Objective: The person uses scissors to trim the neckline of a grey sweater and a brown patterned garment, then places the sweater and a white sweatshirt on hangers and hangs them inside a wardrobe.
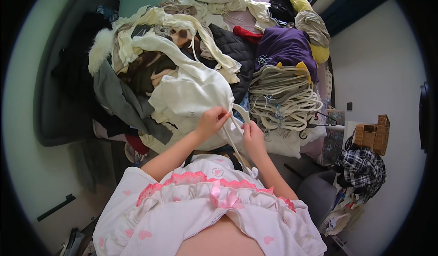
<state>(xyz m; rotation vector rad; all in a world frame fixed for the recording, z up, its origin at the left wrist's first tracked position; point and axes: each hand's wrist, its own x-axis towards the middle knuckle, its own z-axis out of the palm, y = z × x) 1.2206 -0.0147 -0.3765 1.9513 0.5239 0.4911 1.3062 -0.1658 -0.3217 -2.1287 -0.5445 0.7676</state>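
Note:
A white sweatshirt-like garment [195, 93] lies spread over the front of a clothes pile, a long pale cord [236, 150] hanging from it towards my lap. My left hand [213, 122] pinches the garment's gathered edge by the cord, fingertips together. The curved arm of a white hanger [242, 112] sticks out beside that edge. My right hand [254, 138] grips the lower end of this hanger arm, thumb on top. The rest of the hanger is hidden, apparently under the white cloth.
Right of my hands lies a stack of pale hangers [282, 98] with metal hooks, before a purple cushion-like bundle [285, 47]. A grey sleeve [119, 95] and black quilted garment [234, 54] flank the pile. A grey chair [316, 191] and wicker basket [371, 136] stand right.

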